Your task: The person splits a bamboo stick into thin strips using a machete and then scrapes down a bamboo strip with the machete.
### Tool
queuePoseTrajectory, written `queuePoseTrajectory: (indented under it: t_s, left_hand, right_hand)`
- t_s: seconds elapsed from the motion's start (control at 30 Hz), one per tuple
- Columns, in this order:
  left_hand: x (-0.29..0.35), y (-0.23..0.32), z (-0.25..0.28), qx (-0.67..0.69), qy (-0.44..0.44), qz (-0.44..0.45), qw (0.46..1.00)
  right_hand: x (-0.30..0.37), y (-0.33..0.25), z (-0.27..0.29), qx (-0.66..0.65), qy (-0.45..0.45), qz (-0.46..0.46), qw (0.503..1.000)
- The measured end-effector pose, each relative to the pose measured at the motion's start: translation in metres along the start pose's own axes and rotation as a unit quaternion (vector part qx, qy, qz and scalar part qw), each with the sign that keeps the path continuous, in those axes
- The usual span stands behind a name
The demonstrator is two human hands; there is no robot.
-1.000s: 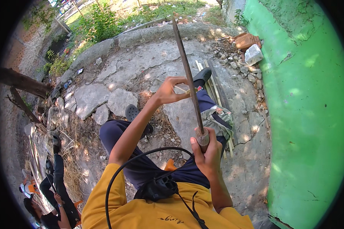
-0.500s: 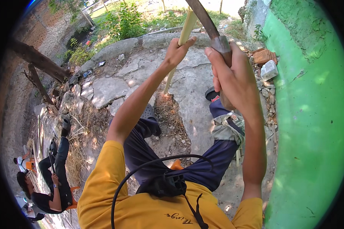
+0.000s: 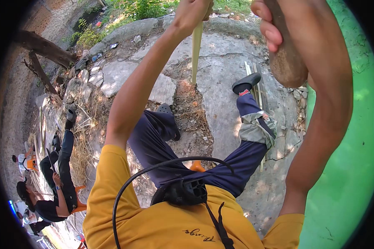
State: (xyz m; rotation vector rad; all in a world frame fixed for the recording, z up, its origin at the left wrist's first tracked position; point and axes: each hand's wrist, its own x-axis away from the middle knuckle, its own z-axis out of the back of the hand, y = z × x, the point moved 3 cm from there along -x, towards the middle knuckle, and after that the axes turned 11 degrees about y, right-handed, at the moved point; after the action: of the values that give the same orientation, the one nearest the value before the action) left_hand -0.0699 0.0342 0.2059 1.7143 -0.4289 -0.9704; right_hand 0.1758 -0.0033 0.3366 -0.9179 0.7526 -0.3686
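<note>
My left hand point(image 3: 192, 15), at the top edge, is closed round a pale split bamboo strip point(image 3: 196, 50). The strip stands nearly upright, and its lower end reaches the broken ground. Up at the right, my right hand point(image 3: 269, 25) grips the thick brown wooden handle point(image 3: 287, 66) of a curved machete. The machete's blade lies outside the picture now; the earlier frame shows it curved and dark. Both hands are raised well ahead of my knees, apart from each other.
A green wall point(image 3: 340, 166) runs close along my right. Pale strips point(image 3: 259, 93) lie beside my shoe point(image 3: 247, 83) on cracked concrete. At the left a seated person point(image 3: 50, 207) holds a long blade. Brown logs point(image 3: 45, 50) lean behind, and a black cable point(image 3: 153, 166) loops over my lap.
My right hand has lifted up and to the right with the machete, its blade leaving the picture. My left hand has moved up with the bamboo strip.
</note>
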Motion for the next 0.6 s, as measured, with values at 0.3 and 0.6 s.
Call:
queuePoseTrajectory:
  t_s: [0.3, 0.6]
  left_hand:
    - [0.035, -0.122, 0.008, -0.087, 0.043, 0.037, 0.995]
    - [0.046, -0.112, -0.007, -0.06, -0.059, 0.009, 0.996]
  right_hand:
    - [0.01, 0.109, -0.049, 0.035, 0.095, -0.078, 0.992]
    - [0.024, 0.103, -0.029, 0.036, 0.106, -0.138, 0.984]
